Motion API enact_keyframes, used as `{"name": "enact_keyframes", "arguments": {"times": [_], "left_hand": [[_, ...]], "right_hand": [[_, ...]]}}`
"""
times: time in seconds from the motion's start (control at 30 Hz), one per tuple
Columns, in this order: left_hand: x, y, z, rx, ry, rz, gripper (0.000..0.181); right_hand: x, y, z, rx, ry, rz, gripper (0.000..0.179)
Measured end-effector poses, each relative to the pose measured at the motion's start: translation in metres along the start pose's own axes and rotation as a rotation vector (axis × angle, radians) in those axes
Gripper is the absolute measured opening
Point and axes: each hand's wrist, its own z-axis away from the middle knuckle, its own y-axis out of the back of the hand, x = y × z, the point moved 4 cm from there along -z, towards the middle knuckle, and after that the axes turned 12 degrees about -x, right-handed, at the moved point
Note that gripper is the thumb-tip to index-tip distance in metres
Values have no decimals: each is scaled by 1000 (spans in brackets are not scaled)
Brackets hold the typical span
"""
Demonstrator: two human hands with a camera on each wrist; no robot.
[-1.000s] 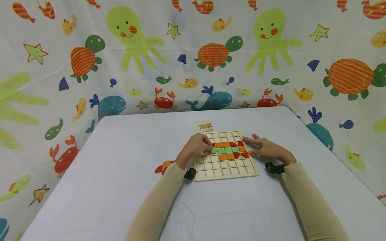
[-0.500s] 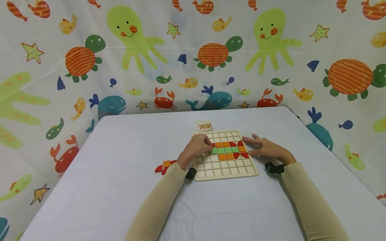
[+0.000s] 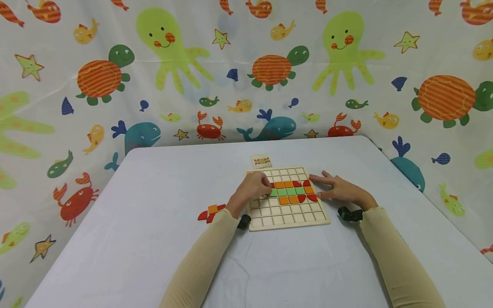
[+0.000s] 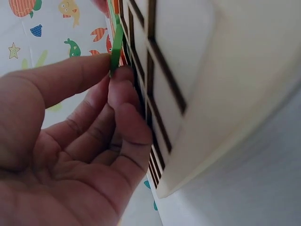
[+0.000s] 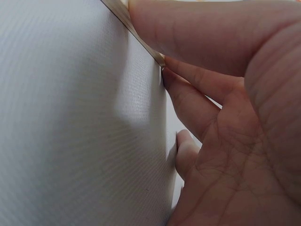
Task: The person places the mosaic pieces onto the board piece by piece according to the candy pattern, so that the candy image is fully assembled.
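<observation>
My left hand [image 3: 250, 188] pinches a green square tile [image 4: 116, 46] between thumb and fingertips, at the left part of a wooden grid board [image 3: 288, 219]. In the head view the tile lies in line with a row of green tiles [image 3: 291, 192]; whether it is fully seated in its cell I cannot tell. Orange square tiles [image 3: 288, 200] and red rounded tiles [image 3: 312, 198] surround that row. At the board's right edge my right hand [image 3: 340, 189] rests with fingers spread, its thumb and fingertips touching the edge. Part of the board's left side is hidden behind my left hand.
Loose red and orange tiles [image 3: 212, 209] lie left of the board, partly behind my left wrist. A small pattern card [image 3: 261, 161] sits just beyond the board's far edge. The table [image 3: 135, 235] has a white cover, with a printed curtain [image 3: 227, 38] behind.
The green tile in my left hand, tilted at first, now looks flatter against the board, in line with its neighbours. My right hand stays at the board's edge.
</observation>
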Motion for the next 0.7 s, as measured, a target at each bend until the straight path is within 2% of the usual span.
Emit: {"name": "enact_keyframes", "arguments": {"times": [0.7], "left_hand": [[-1,1,1,-3,-18,-8,11]], "right_hand": [[-4,-2,1,2,-2,-22,87]]}}
